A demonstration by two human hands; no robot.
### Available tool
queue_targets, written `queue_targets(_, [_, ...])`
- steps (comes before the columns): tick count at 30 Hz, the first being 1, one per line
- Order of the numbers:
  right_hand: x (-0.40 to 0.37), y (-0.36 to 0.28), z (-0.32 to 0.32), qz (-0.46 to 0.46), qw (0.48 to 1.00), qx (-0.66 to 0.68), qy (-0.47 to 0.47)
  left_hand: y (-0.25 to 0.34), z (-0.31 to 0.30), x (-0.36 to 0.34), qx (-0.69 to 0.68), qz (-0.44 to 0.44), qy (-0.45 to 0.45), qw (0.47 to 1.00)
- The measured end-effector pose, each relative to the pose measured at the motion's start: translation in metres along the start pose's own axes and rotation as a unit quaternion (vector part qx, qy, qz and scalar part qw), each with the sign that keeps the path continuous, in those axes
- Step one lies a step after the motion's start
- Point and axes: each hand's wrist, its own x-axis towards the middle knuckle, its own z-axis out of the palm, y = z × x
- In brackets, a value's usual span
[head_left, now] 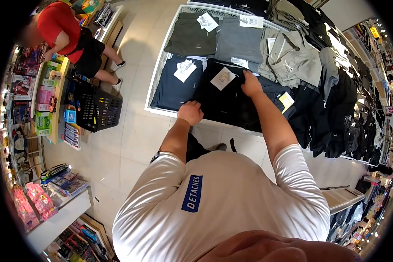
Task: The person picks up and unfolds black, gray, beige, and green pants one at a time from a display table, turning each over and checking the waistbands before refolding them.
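Observation:
A folded black garment point(218, 100) with a white paper tag point(223, 78) lies near the front edge of a white mesh display table point(161, 56). My left hand point(191, 112) is at its near left corner, fingers curled over the edge. At the far right corner, my right hand point(251, 84) has its fingers closed on the fabric. To the left sits a folded navy garment point(172, 89), also tagged. Behind them are a dark olive folded garment point(190, 37) and a grey one point(238, 43).
A loosely heaped beige-grey garment point(292, 59) and piles of black clothes point(340, 109) cover the table's right side. On the left, a person in a red top point(59, 26) stands by toy shelves, near a black shopping basket point(98, 109). A low white shelf point(70, 214) stands at lower left.

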Motion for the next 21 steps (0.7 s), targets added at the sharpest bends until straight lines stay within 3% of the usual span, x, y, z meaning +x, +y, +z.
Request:
queue_targets(5, [0.032, -0.007, 0.009, -0.018, 1.0, -0.019, -0.016, -0.006, 0.002, 0.002, -0.005, 0.027, -0.025, 0.999])
queue_targets(7, [0.027, -0.018, 0.009, 0.067, 0.992, 0.025, -0.101, -0.008, 0.006, 0.001, -0.007, 0.033, -0.034, 0.999])
queue_targets(10, [0.018, -0.023, 0.045, 0.029, 0.987, -0.059, -0.149, -0.012, 0.003, 0.006, -0.017, 0.042, -0.05, 0.998])
queue_targets(14, [-0.021, -0.058, 0.075, 0.016, 0.982, -0.076, -0.172, -0.013, 0.008, 0.005, -0.02, 0.063, -0.045, 0.997])
queue_targets(16, [-0.046, -0.077, 0.087, 0.02, 0.984, -0.038, -0.175, -0.015, 0.006, 0.003, -0.026, 0.085, -0.034, 0.995])
queue_targets(18, [-0.073, -0.098, 0.094, 0.019, 0.99, 0.003, -0.142, -0.019, 0.004, 0.004, -0.052, 0.164, 0.085, 0.981])
queue_targets(21, [-0.113, -0.135, 0.076, 0.033, 0.993, 0.079, -0.087, -0.023, -0.004, 0.007, -0.166, 0.181, 0.063, 0.967])
